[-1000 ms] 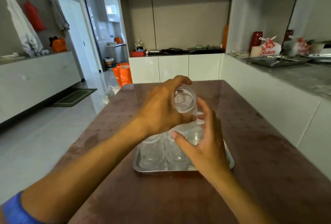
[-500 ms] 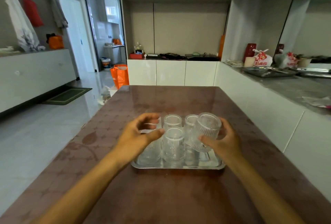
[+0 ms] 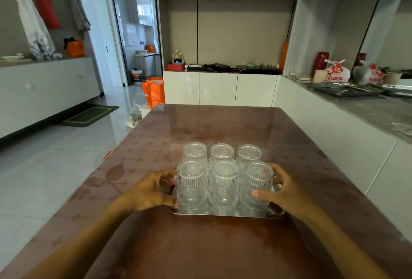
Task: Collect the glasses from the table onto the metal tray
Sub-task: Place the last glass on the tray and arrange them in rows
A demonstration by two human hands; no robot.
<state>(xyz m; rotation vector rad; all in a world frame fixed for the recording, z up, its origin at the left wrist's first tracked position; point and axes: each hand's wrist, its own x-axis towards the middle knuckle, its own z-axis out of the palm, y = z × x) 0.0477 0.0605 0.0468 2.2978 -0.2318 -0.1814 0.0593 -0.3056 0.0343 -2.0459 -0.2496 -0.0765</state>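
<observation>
While your two hands flank the metal tray (image 3: 223,213), all six ribbed glasses (image 3: 223,184) stand on it in two rows of three, mouths down and packed close — the near row touching or almost touching side to side. That tray lies on the brown table (image 3: 200,245) straight ahead of you, its near rim catching the light.

Your left hand (image 3: 149,191) sits at the tray's 9 o'clock edge. Its fingers (image 3: 166,181) are curled loosely and a little spread, their tips reaching toward the near-left glass (image 3: 191,184); the thumb lies low by the tray's left rim. Whether those tips press the glass or the rim, or stop just short, you cannot tell from this angle.

Your right hand (image 3: 284,191) is at 3 o'clock. It wraps the near-right glass (image 3: 256,186) — the thumb (image 3: 259,194) lies flat across the lower front of the glass, touching it, and the other fingers curve round the far side, partly hidden behind the ribbed wall. The hand is about half open, shaped to the glass's width. That glass stands upright on the tray, level with its neighbours.

Beyond the table, at 11 o'clock, an orange bag (image 3: 153,92) stands on the floor.
</observation>
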